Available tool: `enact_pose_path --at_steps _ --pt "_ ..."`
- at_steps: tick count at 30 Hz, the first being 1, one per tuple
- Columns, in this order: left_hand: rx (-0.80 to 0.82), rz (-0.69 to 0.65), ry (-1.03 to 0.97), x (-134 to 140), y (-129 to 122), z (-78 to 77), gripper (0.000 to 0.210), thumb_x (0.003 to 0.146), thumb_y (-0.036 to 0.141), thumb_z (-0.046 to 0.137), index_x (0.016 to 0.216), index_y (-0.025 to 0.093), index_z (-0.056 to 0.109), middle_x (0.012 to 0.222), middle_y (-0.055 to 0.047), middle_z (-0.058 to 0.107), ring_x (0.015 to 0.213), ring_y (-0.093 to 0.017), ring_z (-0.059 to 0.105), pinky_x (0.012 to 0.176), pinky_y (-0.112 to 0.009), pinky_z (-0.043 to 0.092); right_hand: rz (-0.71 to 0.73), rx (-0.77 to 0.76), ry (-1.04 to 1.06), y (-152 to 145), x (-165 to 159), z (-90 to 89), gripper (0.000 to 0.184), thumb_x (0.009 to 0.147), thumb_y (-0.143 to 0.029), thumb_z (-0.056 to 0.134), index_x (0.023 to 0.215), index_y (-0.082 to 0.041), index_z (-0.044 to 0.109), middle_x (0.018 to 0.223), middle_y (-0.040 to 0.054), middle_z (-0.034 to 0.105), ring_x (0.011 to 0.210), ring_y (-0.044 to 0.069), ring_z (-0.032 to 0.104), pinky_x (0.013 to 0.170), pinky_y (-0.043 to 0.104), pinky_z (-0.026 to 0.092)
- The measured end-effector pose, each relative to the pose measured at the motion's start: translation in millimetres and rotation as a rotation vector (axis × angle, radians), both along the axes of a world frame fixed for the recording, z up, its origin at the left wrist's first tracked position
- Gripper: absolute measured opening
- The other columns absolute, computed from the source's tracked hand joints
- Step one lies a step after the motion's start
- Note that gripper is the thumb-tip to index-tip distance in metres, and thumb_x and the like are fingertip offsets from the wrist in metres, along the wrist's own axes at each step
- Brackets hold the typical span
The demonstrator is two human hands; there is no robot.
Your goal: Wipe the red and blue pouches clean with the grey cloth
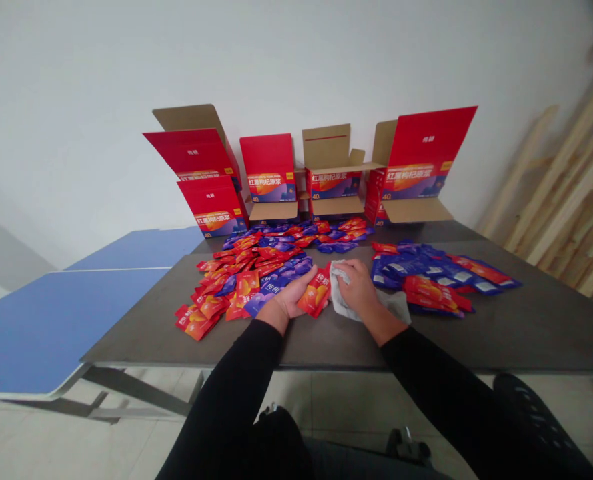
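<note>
My left hand [292, 297] is closed on a red sachet [317, 292] with an orange print, its printed face turned up. Right beside it, my right hand [357, 285] grips a greyish-white cloth [341, 303] at the sachet's right edge. Part of the cloth trails on the table below my right wrist. Left of my hands spreads a loose pile of red sachets [211, 305] and purple-blue sachets [271, 283]. A second heap, mostly blue sachets [426, 261] with some red ones, lies to the right of my right hand.
Several red cartons stand open along the back, among them a left carton [215, 208] and a right carton [411, 177]. The dark table [526, 333] meets a blue table [41, 327] at left. Wooden slats [571, 187] lean at the right wall.
</note>
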State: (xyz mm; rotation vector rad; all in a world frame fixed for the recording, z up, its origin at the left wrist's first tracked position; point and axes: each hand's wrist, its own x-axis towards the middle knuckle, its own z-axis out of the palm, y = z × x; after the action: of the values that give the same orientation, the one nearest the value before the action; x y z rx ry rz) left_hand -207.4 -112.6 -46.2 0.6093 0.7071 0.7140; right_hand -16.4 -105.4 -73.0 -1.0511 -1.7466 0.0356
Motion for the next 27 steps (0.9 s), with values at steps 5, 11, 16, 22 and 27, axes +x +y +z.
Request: enact_pose_path --at_steps 5,11,16,22,27 --pt "-0.028 0.033 -0.081 -4.5 3.1 4.4 0.055 0.097 0.061 0.049 0.109 0.011 0.067 0.089 -0.016 0.074 0.074 -0.025 0.074 0.060 -0.032 0.059 -0.011 0.016 0.104 -0.5 0.4 2.1 0.032 0.086 -0.014 0.055 0.111 -0.023 0.074 0.107 0.0097 0.063 0.105 0.027 0.062 0.098 0.048 0.054" --pt "-0.024 0.217 -0.242 0.7 1.2 14.2 0.045 0.101 0.052 0.048 0.100 0.012 0.069 0.087 -0.012 0.073 0.079 -0.023 0.073 0.076 -0.034 0.059 0.389 0.162 -0.083 -20.6 -13.1 6.8 0.032 0.089 -0.015 0.058 0.117 -0.025 0.072 0.108 0.0077 0.067 0.103 0.023 0.064 0.094 0.042 0.057" --pt "-0.026 0.205 -0.244 3.1 0.8 14.7 0.049 0.098 0.057 0.050 0.099 0.012 0.070 0.078 -0.009 0.070 0.067 -0.020 0.069 0.067 -0.031 0.056 0.537 0.250 -0.204 -30.5 -19.5 12.8 0.030 0.092 -0.016 0.057 0.117 -0.026 0.072 0.112 0.0082 0.069 0.104 0.023 0.065 0.094 0.042 0.057" --pt "-0.034 0.196 -0.184 7.5 3.9 8.0 0.051 0.095 0.062 0.054 0.092 0.013 0.070 0.069 -0.006 0.067 0.053 -0.017 0.063 0.058 -0.029 0.053 0.555 0.235 -0.316 -29.8 -22.4 10.9 0.037 0.090 -0.016 0.059 0.123 -0.029 0.070 0.123 0.0077 0.069 0.114 0.024 0.063 0.101 0.046 0.054" --pt "-0.045 0.117 -0.169 13.1 -2.6 8.7 0.035 0.097 0.043 0.056 0.081 0.014 0.067 0.064 -0.006 0.066 0.059 -0.019 0.067 0.063 -0.030 0.056 0.455 0.238 -0.293 -26.9 -23.4 7.6 0.037 0.089 -0.012 0.057 0.121 -0.026 0.071 0.122 0.0087 0.068 0.111 0.026 0.063 0.100 0.047 0.055"
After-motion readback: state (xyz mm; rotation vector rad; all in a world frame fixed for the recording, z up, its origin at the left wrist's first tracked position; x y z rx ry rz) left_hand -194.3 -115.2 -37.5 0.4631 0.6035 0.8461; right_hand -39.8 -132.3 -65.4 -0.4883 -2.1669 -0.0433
